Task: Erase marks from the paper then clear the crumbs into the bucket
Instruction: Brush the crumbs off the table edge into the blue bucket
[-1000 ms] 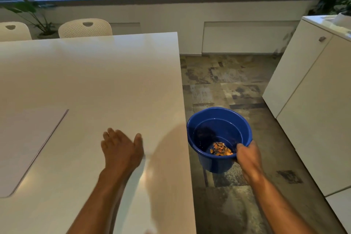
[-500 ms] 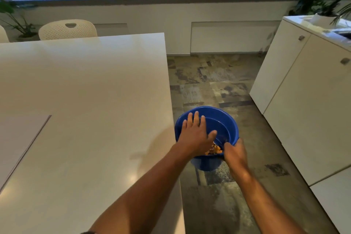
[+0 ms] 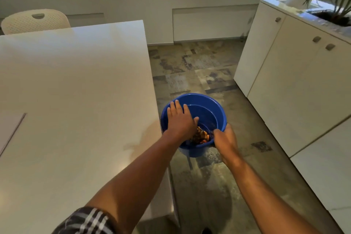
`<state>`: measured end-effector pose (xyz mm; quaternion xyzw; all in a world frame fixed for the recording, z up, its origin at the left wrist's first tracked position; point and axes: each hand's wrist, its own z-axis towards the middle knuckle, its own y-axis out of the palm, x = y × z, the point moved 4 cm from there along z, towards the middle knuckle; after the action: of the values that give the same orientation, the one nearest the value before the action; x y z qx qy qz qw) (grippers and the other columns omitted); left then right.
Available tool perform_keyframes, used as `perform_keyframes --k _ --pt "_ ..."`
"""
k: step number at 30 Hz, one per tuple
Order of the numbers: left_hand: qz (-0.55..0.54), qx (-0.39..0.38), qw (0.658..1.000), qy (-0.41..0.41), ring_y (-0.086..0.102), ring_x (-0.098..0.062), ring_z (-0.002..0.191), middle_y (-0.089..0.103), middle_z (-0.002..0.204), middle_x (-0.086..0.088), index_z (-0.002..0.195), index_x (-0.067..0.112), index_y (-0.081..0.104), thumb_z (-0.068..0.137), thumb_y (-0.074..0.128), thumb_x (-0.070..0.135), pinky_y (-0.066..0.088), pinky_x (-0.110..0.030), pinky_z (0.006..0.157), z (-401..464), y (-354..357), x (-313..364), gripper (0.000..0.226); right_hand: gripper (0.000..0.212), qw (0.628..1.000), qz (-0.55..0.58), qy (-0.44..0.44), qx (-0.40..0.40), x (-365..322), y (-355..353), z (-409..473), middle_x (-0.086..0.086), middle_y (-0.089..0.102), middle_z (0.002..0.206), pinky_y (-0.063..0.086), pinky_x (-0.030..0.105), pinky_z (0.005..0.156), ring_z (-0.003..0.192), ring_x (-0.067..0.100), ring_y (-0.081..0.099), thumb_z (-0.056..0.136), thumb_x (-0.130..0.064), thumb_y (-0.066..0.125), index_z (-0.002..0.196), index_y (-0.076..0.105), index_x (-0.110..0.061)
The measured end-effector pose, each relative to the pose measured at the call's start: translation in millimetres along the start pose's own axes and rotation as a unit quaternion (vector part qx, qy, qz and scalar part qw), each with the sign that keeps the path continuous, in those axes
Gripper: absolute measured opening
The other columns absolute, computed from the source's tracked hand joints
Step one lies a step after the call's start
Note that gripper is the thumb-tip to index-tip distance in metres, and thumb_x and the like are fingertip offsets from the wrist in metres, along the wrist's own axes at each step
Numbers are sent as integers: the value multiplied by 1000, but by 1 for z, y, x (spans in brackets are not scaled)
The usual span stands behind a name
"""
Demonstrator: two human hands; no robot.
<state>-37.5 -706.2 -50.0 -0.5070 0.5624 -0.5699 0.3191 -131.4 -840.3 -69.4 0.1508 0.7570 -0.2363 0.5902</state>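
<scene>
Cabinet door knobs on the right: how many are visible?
3: one knob on the farthest door, then two close together, and, on nearer doors. More may lie outside the frame.

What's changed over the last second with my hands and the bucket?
The left hand left the table and swung right; it now hangs open over the blue bucket. The right hand grips the bucket's near rim as before, beside the table edge, with the orange and dark crumbs inside.

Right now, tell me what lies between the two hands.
In the head view, the left hand spreads over the bucket, and the right hand grips its near rim. Between them show the blue inside and a brownish-orange heap of crumbs.
</scene>
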Motion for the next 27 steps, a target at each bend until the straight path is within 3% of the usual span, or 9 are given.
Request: perform_keyframes --k 2,7,9,10,12,15,21,24,27 --pt "9 -4 1000 -7 -15 -40 150 -12 163 -25 158 5 4 104 29 51 -6 -52 122 -4 11 8 75 45 1000 -5 30 -1 6 -9 5 1 66 97 59 42 73 87 19 67 78 -3 45 116 53 -27" --pt "-29 21 998 -48 -12 -43 150 -9 163 -26 157 5 5 103 38 39 -4 -53 123 -12 19 22 72 33 995 -85 60 -6 20 -43 27 3 63 92 58 50 75 80 25 65 82 -11 47 112 52 -25" --pt "-54 50 993 -88 2 -46 149 6 161 -28 156 5 12 97 48 32 5 -55 122 -15 24 29 73 33 994 -88 60 -13 27 -60 36 4 63 92 58 50 75 81 25 66 82 -12 49 112 52 -23" --pt "-85 68 988 -110 20 -45 144 22 155 -27 151 6 22 92 53 28 18 -55 120 -16 28 31 71 34 994 -90 62 -16 31 -70 42 4 64 93 58 50 75 81 26 66 81 -11 49 113 52 -23" --pt "-219 99 956 -167 53 -33 114 52 126 -14 131 12 43 83 55 19 48 -48 100 -20 36 35 50 33 993 -92 64 -24 39 -92 54 3 63 92 58 45 72 80 24 65 82 -9 50 114 53 -20" --pt "-350 118 899 -234 64 -26 87 63 97 -4 112 16 55 87 51 9 59 -45 80 -24 64 46 27 27 992 -99 57 -56 54 -118 73 3 61 88 48 28 56 73 18 61 88 -4 49 112 51 -17" --pt "-523 91 795 -294 72 -22 86 71 101 -4 120 17 62 94 55 3 63 -40 74 -25 144 45 31 29 985 -108 70 -119 110 -130 107 5 63 91 56 33 62 75 21 65 90 -5 52 108 50 -27" --pt "-553 82 769 -312 71 -23 87 71 102 -7 115 15 64 95 55 1 61 -33 70 -18 192 32 26 28 980 -112 78 -145 159 -117 125 2 66 96 58 43 76 83 21 67 92 -11 55 107 52 -34" --pt "-556 76 754 -340 71 -25 88 71 101 -7 116 16 64 98 51 2 62 -41 76 -4 257 11 26 26 978 -117 77 -157 223 -91 144 -1 65 101 55 41 82 92 19 64 95 -14 55 111 53 -34"
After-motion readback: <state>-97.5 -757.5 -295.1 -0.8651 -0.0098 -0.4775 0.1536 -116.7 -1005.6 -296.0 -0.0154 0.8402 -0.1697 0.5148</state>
